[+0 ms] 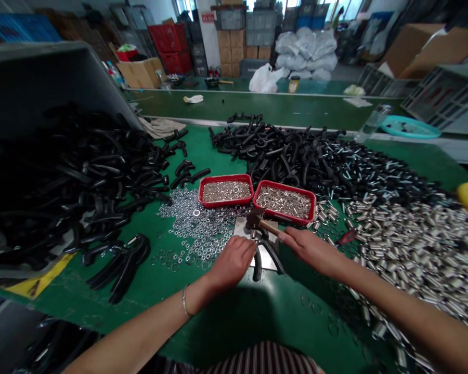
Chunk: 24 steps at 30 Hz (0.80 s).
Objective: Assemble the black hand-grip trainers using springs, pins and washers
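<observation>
Striped clothing [265, 359] up close, two hands at one black forked piece

Fingers of the left grip [234, 259] pinch the black forked piece [273, 255] near its upper end; I cannot tell whether they also hold the small metal sleeve [253, 234] there. The right grip [300, 243] is wrapped around the handle of a hammer [271, 226], its head just over the sleeve or touching it; which, I cannot tell. The piece lies on a metal plate [241, 226], its two legs toward the person.

It looks light, stiff and rather smooth, so likely a little slippery but hardly fragile; the best hold is probably just below the fork, clear of the hammer head.

Counted: one hammer, one plate, one piece on it, and two red trays beyond, a left tray [226, 203] and a right tray [290, 217], both filled with small metal parts. Past counting are the metal rings [203, 234] to the left, the heap of sleeves [413, 244] to the right, and the black parts [281, 150] behind, all on one green counter [159, 285]. One big grey bin [62, 48] stands at far left.
</observation>
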Each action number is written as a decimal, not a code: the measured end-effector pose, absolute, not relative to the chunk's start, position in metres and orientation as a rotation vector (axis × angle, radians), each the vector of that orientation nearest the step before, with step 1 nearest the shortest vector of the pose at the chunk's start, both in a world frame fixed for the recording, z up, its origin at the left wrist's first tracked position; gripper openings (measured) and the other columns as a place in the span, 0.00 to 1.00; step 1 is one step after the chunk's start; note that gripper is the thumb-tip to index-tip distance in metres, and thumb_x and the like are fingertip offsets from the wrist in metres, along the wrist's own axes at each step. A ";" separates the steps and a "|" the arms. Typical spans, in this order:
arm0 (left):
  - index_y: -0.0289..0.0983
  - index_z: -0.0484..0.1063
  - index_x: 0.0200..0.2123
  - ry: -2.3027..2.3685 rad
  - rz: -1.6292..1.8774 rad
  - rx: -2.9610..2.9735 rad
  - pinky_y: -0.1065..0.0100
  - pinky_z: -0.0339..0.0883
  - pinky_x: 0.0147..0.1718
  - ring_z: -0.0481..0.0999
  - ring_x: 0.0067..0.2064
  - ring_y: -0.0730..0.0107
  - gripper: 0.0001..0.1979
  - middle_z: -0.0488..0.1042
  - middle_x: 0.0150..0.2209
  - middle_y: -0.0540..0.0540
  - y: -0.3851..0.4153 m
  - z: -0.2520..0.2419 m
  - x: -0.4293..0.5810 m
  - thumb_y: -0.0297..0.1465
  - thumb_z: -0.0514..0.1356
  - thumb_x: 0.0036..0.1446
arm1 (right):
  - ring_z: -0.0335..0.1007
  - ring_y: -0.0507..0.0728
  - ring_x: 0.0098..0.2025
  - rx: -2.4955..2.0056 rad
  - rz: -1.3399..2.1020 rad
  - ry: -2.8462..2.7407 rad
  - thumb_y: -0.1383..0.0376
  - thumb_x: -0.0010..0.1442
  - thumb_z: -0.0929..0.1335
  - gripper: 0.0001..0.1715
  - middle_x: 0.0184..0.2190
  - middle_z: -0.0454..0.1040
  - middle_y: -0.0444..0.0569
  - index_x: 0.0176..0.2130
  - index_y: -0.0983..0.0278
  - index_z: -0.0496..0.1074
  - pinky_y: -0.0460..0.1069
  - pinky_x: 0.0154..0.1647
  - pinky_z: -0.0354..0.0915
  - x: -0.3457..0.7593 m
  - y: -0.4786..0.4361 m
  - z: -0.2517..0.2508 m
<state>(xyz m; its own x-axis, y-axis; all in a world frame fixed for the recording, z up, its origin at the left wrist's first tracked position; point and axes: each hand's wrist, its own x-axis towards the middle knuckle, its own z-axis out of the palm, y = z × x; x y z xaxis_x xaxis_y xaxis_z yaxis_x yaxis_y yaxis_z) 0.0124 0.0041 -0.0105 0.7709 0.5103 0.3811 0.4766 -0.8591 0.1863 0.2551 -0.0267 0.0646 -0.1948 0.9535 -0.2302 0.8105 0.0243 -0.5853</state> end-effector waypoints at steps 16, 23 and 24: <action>0.34 0.72 0.39 1.454 0.190 2.464 0.58 0.66 0.34 0.76 0.35 0.54 0.23 0.76 0.34 0.38 -0.027 0.008 0.025 0.50 0.57 0.61 | 0.66 0.55 0.24 -1.877 1.170 -1.783 0.45 0.67 0.60 0.25 0.21 0.69 0.45 0.31 0.60 0.66 0.50 0.28 0.59 0.272 -0.081 0.047; 0.35 0.72 0.40 1.358 0.106 2.586 0.59 0.68 0.38 0.78 0.40 0.56 0.09 0.77 0.38 0.38 -0.014 0.025 0.006 0.33 0.56 0.63 | 0.75 0.60 0.29 -1.937 1.145 -1.394 0.42 0.56 0.69 0.29 0.33 0.79 0.48 0.46 0.60 0.72 0.51 0.26 0.69 0.282 -0.110 0.022; 0.35 0.72 0.40 1.373 0.116 2.610 0.59 0.68 0.40 0.77 0.40 0.56 0.09 0.77 0.38 0.39 -0.013 0.033 -0.014 0.33 0.55 0.64 | 0.76 0.61 0.30 -1.958 1.047 -1.407 0.43 0.55 0.70 0.29 0.34 0.80 0.49 0.47 0.59 0.72 0.51 0.26 0.71 0.288 -0.120 0.014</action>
<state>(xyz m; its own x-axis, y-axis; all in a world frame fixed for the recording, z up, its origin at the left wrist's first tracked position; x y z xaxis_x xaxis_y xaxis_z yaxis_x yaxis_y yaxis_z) -0.0139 -0.0129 0.0326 0.5682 0.8227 -0.0190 0.8078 -0.5532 0.2035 0.2882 -0.1196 0.0144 0.1669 0.9416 -0.2926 0.5501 -0.3352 -0.7648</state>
